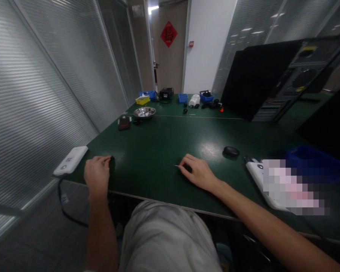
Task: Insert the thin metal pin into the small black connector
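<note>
My left hand (96, 173) rests at the near left edge of the green table (164, 143), fingers curled around a small dark object (112, 159) at the fingertips. My right hand (197, 172) lies on the table near the middle, closed on a small dark tool (187, 167) whose thin metal tip (176, 165) points left. A white flat device (71, 160) with a cable lies just left of my left hand.
A black oval object (231, 151) sits right of my right hand. A white tray (257, 177) and a blue bin (314, 160) are at the right. Farther back stand a metal bowl (144, 112), a black and red device (124, 122), small bins (183, 98) and an open computer case (274, 79).
</note>
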The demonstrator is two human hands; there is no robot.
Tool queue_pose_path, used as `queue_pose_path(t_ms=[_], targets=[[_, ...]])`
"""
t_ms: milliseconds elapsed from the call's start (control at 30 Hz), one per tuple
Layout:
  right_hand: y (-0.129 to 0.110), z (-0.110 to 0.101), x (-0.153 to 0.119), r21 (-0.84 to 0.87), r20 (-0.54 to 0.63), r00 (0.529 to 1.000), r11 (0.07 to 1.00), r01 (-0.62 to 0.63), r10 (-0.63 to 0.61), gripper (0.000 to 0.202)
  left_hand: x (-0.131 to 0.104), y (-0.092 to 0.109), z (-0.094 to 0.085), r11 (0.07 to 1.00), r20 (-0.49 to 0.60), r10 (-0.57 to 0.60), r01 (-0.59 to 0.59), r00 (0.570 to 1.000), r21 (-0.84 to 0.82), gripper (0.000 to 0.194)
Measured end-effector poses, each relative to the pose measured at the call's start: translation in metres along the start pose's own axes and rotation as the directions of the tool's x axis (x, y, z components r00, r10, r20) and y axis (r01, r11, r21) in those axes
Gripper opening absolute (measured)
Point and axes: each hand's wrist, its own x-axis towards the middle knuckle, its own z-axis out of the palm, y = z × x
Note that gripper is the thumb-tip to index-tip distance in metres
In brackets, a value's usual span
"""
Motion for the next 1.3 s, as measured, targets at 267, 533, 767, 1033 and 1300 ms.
queue_pose_path(t_ms=[267,533,767,1033,1300], targets=[[-0.001,0.001,0.001,-0.004,0.007,1.0,1.0,-0.003,0.003,0.014,0.017,-0.012,-0.005,0.998,0.11,0.016,-0.01,0.994,-0.055,0.026],[-0.001,0.0,0.001,-0.011,0.016,1.0,1.0,0.008,-0.008,0.014,-0.004,0.083,-0.007,0.857,0.222,0.419,-0.303,0.881,-0.416,0.017],[-0.002,0.0,0.0,-0.027,0.005,1.0,1.0,0.007,-0.007,0.013,-0.058,0.182,-0.012,0.581,0.168,0.604,-0.286,0.779,-0.762,0.017],[-0.003,-0.005,-0.003,-0.073,0.014,1.0,0.997,-0.012,0.013,0.014,-0.056,0.177,-0.006,0.56,0.25,0.565,-0.143,0.787,-0.816,0.021],[-0.002,-0.005,-0.005,-0.093,0.043,0.999,0.996,0.003,0.001,0.014,-0.055,0.177,-0.009,0.535,0.267,0.549,-0.088,0.792,-0.84,0.017]])
